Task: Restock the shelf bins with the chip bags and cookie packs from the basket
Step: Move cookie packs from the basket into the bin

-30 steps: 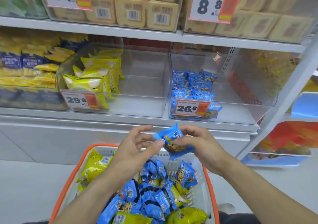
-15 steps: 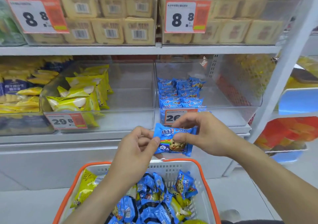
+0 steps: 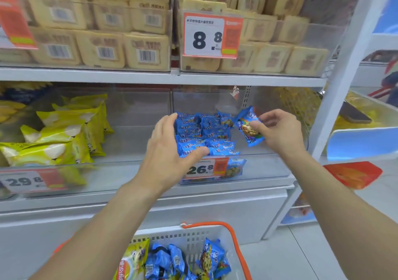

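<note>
Cookie pack (image 3: 248,127) tilts in right hand's (image 3: 280,132) grip, over the bin (image 3: 269,165).

We see the shelf under bright, even, diffuse light with hardly any shadow, only a soft dimness deep inside the clear bins (image 3: 267,165) beneath the upper shelf board (image 3: 150,78). Motion blur smears the price tags (image 3: 212,35) and the beige packs (image 3: 146,50), most heavily at the left edge, and pale reflections haze the bin fronts. The wide lens bends the white upright (image 3: 342,71) and stretches both forearms toward the lower corners.
</note>
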